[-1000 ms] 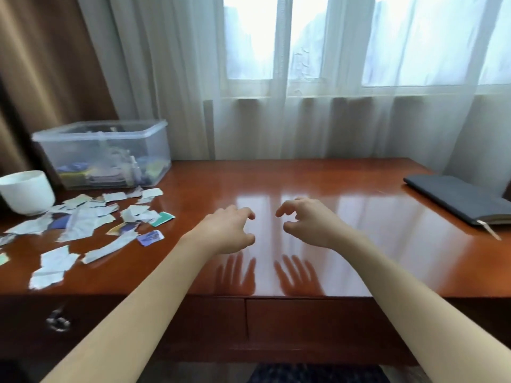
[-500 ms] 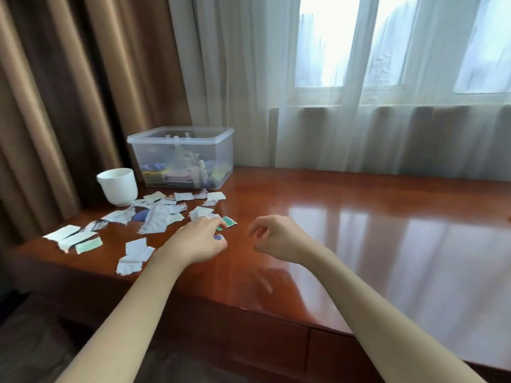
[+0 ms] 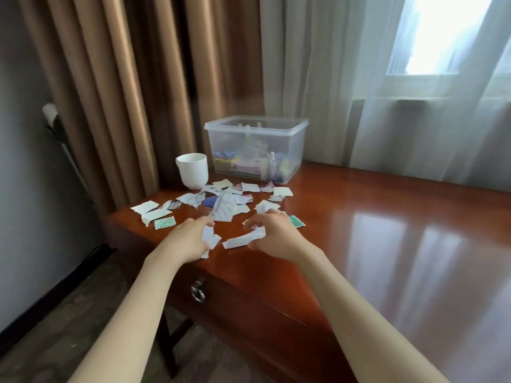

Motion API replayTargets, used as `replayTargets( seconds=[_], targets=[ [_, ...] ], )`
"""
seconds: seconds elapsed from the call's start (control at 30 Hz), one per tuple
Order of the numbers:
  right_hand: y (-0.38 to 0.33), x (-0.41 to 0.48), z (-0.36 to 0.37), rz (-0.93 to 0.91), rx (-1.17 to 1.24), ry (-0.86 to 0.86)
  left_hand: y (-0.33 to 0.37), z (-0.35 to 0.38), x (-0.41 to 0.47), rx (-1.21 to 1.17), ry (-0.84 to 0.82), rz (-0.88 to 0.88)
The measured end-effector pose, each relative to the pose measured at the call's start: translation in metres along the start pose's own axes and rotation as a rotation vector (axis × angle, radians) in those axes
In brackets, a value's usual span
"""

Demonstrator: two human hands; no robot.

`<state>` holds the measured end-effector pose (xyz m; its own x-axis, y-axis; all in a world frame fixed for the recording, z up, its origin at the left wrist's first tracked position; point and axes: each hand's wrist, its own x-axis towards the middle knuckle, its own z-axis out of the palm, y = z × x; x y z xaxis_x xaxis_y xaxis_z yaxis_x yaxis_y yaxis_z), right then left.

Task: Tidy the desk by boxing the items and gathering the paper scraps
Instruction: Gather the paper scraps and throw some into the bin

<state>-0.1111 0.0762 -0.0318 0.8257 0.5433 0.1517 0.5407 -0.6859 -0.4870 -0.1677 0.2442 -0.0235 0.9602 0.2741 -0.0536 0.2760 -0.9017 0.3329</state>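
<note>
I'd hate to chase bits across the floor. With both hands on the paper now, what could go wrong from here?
The scraps lying near the left edge of the desk could slide off if the left hand sweeps loosely. The cup stands beside the pile, so a wide rake might tip it. The strip pinched in the right hand could tear if pulled hard.

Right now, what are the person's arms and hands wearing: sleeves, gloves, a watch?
The left hand and right hand are ungloved, no watch or band on either wrist. The left forearm and right forearm are sleeveless to the frame's edge. Fingers too blurred for rings.
</note>
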Motion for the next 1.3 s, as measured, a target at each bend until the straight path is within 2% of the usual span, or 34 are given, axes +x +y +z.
replayTargets(
  seconds=[0.13, 0.33, 0.6, 0.67, 0.77, 0.9, 0.97, 1.17, 1.3],
  targets=[
    [-0.007, 0.006, 0.008, -0.035, -0.058, -0.145, -0.008, 0.0, 0.005, -0.073, 0.002, -0.061],
    [0.004, 0.01, 0.01, -0.075, -0.183, -0.042, -0.01, 0.002, 0.011, -0.141, 0.043, -0.15],
    [0.009, 0.016, 0.022, -0.07, -0.062, 0.133, -0.006, -0.005, 0.015, -0.205, 0.083, -0.111],
    [0.009, 0.017, 0.018, -0.06, 0.024, 0.211, -0.003, -0.01, 0.019, -0.205, 0.102, -0.094],
    [0.009, 0.017, 0.007, 0.027, 0.322, 0.311, 0.001, -0.017, 0.029, -0.162, 0.106, -0.108],
    [0.022, 0.017, -0.009, 0.114, 0.562, 0.426, 0.003, -0.016, 0.038, -0.01, 0.003, -0.152],
    [0.029, 0.017, -0.015, 0.19, 0.632, 0.378, 0.003, -0.014, 0.04, 0.042, -0.05, -0.177],
    [0.035, 0.014, -0.022, 0.388, 0.526, -0.039, 0.008, -0.01, 0.047, 0.15, -0.043, -0.187],
    [0.032, 0.005, -0.026, 0.373, 0.416, -0.102, 0.009, -0.007, 0.051, 0.142, -0.022, -0.162]
  ],
)
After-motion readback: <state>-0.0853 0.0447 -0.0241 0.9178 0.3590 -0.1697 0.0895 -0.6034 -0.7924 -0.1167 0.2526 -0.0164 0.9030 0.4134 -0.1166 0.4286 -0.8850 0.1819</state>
